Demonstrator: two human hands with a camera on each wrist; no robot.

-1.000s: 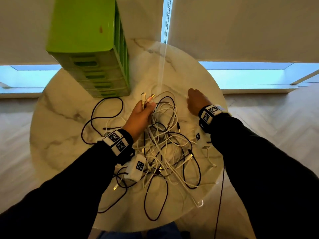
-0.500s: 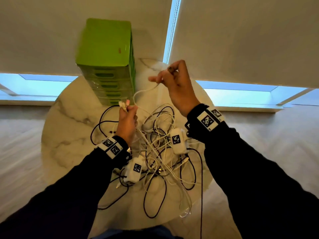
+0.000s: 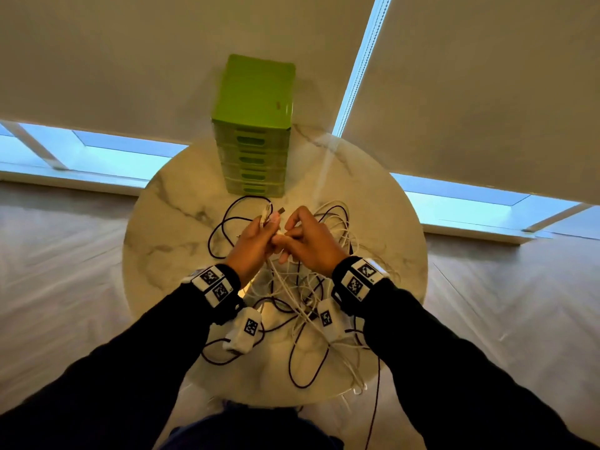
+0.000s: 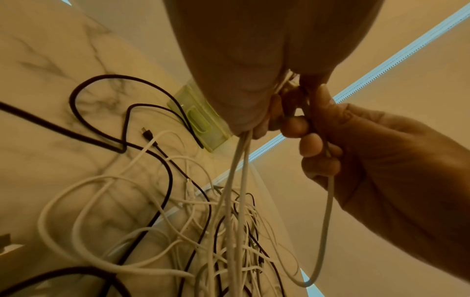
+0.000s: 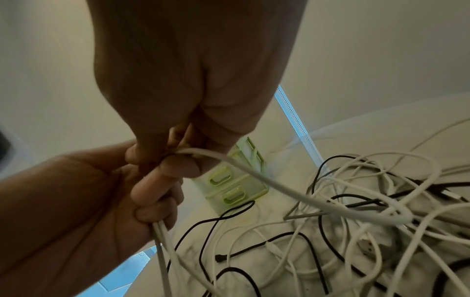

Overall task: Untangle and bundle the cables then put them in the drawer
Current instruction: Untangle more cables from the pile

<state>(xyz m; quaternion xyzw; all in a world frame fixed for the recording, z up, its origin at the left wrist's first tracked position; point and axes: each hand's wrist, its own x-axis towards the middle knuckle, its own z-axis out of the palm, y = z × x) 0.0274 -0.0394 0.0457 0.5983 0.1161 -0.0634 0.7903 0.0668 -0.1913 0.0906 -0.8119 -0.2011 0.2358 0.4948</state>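
A tangle of white and black cables (image 3: 302,297) lies on the round marble table (image 3: 168,228). My left hand (image 3: 259,232) is raised over it and grips two white cables (image 4: 239,180), whose plug ends (image 3: 267,212) stick up from the fist. My right hand (image 3: 298,235) touches the left one and pinches another white cable (image 5: 267,180), which hangs in a loop (image 4: 326,221) back into the pile. The green drawer unit (image 3: 255,125) stands at the far edge with all its drawers closed. What lies inside the fists is hidden.
Two black cables (image 3: 227,222) loop out to the left of the pile, one with a loose plug (image 4: 147,133). A black cable (image 3: 376,401) hangs over the near right table edge. Window blinds (image 3: 487,92) hang behind the table, wooden floor all round.
My right hand left the table, rose high with a white cable, then came down to meet the left hand. The left hand kept its grip on the cable ends.
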